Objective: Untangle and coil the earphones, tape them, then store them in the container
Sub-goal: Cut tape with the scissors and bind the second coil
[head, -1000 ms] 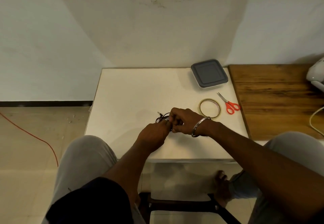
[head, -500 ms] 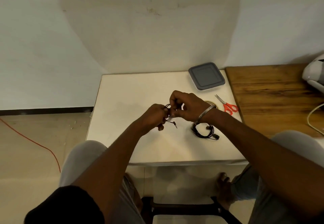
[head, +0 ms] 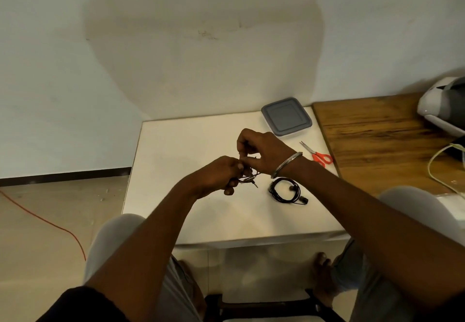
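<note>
Since a second ago, we see both hands risen off the white counter (head: 181, 150), where they had been pressed low together, and a set of coiled earphones (head: 286, 191) that was hidden under them now lies in plain sight. The left hand (head: 221, 174) has its fingers curled around the tangled earphones (head: 249, 178), a small knot of thin black cord with a plug end sticking out toward 4 o'clock. The right hand (head: 264, 151) sits just above it, at about 1 o'clock from the left one. Its thumb and forefinger are closed together on a strand of the same tangle, and the two hands touch at the fingertips. We note a metal bracelet (head: 286, 164) on the right wrist. The coiled earphones lie flat on the counter at 4 o'clock from the hands, just below the right wrist and apart from the tangle, with one earbud poking out at the coil's lower right. The container (head: 286, 116), with its grey lid on, stands at the counter's far right corner, at 1 o'clock from the hands. Red-handled scissors (head: 318, 155) lie at 3 o'clock from the right hand, near the counter's right edge, beside a wooden counter (head: 377, 133). At 8 o'clock, a red cable (head: 45, 221) trails across the floor (head: 37, 258).
</note>
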